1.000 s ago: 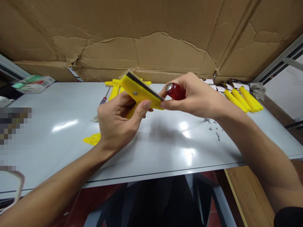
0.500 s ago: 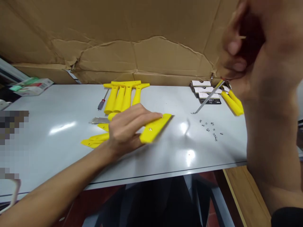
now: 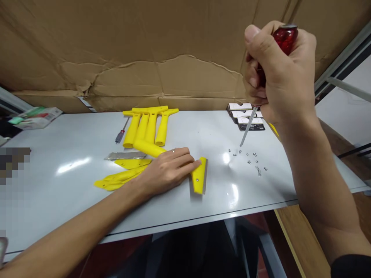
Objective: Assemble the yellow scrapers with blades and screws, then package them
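Note:
My left hand (image 3: 166, 170) is closed around a yellow plastic scraper (image 3: 199, 175) lying on the table, with its blade edge to the right and a screw in its head. A stretch of its handle shows behind my fingers. My right hand (image 3: 285, 73) grips a screwdriver (image 3: 247, 127) by its red handle, shaft slanting down. Its tip is among or just above several small screws (image 3: 257, 170) scattered on the white surface; a screw may be on the tip, too small to tell. Loose yellow cover plates (image 3: 121, 177) and thin metal blades (image 3: 126, 155) lie left of my left hand.
Several yellow scraper handles (image 3: 147, 125) lie in a row at the back of the white table (image 3: 72, 208). Beside them is a second screwdriver (image 3: 120, 136). Small black-and-white boxes (image 3: 251, 122) sit at the back right, before a cardboard wall (image 3: 199, 77). A carton (image 3: 40, 117) stands at far left.
My left hand has lowered the scraper onto the table and turned its head. My right hand has come left and farther from the camera, bringing the screwdriver tip close to the screws.

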